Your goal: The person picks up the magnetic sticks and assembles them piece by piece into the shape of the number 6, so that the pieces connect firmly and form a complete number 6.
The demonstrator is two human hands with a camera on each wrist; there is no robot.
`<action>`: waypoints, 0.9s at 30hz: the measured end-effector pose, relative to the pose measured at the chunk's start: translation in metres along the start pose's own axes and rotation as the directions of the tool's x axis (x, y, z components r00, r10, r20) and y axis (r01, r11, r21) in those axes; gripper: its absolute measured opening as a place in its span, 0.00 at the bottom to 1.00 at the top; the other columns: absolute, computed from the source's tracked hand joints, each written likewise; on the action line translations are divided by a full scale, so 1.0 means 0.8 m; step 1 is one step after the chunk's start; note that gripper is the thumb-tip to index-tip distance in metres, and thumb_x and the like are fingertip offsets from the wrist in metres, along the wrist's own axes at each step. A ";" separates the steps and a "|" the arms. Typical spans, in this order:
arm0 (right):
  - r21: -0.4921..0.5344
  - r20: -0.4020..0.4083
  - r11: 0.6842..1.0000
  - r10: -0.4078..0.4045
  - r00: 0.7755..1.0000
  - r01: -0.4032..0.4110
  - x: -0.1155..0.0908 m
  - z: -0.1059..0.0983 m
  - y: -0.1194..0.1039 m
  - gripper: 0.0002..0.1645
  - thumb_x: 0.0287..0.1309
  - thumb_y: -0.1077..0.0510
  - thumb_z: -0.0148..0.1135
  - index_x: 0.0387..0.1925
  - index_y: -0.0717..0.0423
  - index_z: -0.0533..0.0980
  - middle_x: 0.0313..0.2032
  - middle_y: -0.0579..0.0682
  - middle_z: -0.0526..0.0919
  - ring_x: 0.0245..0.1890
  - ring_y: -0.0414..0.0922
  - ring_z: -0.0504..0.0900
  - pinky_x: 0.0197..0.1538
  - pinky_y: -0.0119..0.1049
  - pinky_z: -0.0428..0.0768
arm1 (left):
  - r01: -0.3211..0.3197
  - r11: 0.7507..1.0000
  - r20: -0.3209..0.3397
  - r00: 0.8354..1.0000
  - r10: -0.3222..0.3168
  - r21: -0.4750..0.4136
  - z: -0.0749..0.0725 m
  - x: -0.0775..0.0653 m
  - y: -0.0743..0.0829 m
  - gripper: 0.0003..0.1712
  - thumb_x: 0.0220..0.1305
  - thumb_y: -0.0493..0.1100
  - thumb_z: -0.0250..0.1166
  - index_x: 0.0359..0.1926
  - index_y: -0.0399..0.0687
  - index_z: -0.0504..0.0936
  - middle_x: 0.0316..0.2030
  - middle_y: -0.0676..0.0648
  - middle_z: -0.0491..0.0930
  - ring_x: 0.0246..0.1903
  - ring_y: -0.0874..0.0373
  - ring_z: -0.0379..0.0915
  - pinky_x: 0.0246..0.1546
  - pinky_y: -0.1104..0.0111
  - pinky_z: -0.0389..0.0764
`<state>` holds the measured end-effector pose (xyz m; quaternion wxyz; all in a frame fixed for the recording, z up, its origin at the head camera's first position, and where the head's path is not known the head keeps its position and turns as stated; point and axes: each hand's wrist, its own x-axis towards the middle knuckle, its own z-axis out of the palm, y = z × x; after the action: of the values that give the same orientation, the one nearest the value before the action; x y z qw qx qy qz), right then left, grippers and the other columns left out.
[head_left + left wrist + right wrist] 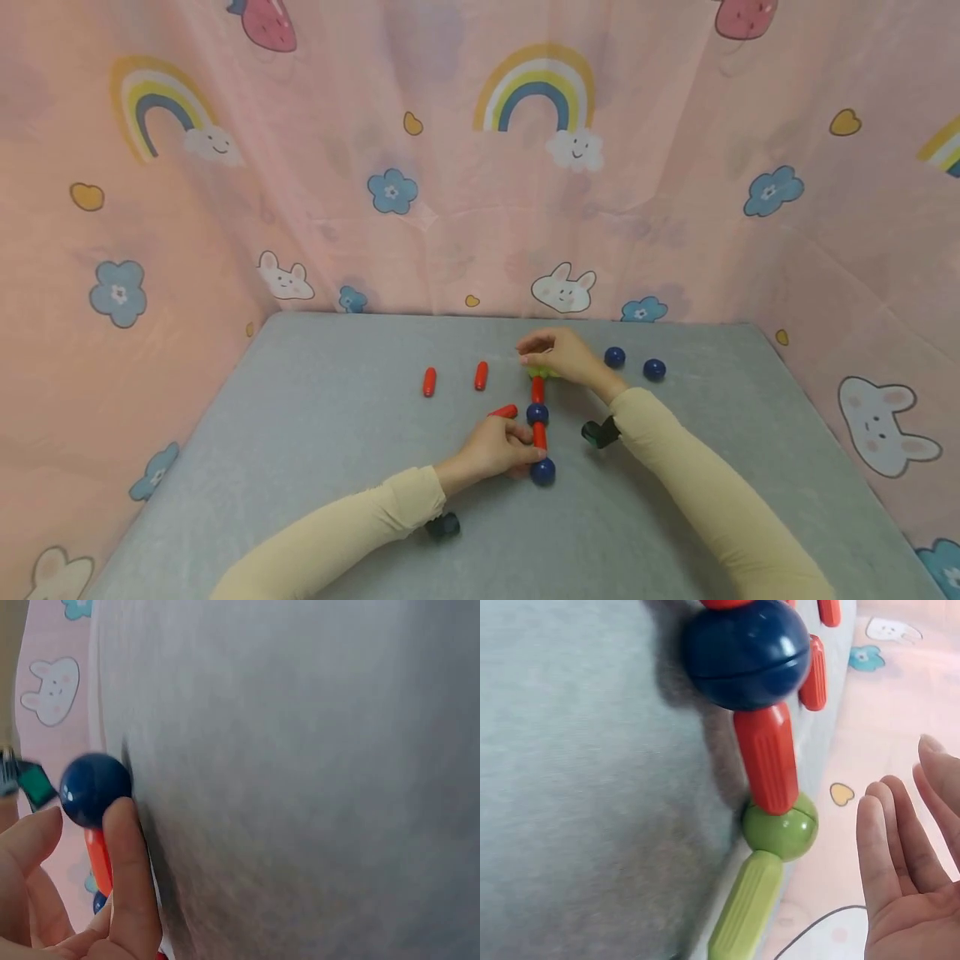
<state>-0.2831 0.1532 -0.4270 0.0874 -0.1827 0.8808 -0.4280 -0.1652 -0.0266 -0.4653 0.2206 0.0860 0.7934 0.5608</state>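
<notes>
Ball-and-stick chain (537,414) beneath outstretched right hand (561,356)

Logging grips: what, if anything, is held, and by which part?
The right hand holds nothing. The left hand touches the nearest blue ball beside its red rod; gripping can't be told.

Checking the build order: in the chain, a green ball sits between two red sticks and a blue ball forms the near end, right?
The middle ball between those red sticks is blue, not green; the head view shows it. A blue ball does form the near end.
</notes>
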 end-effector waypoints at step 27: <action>0.060 0.234 0.997 -0.058 0.970 0.045 0.064 0.047 -0.016 0.19 0.63 0.57 0.65 0.56 0.52 0.80 0.56 0.53 0.84 0.58 0.49 0.81 0.62 0.46 0.79 | -0.038 0.984 0.021 0.999 0.035 0.175 0.014 -0.022 -0.004 0.21 0.52 0.48 0.77 0.40 0.42 0.80 0.18 0.53 0.78 0.12 0.63 0.74 0.14 0.70 0.75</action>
<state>-0.3148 0.0985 -0.4399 0.1851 -0.2527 0.8471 -0.4292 -0.1443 -0.0247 -0.4669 0.2090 0.1248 0.8359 0.4919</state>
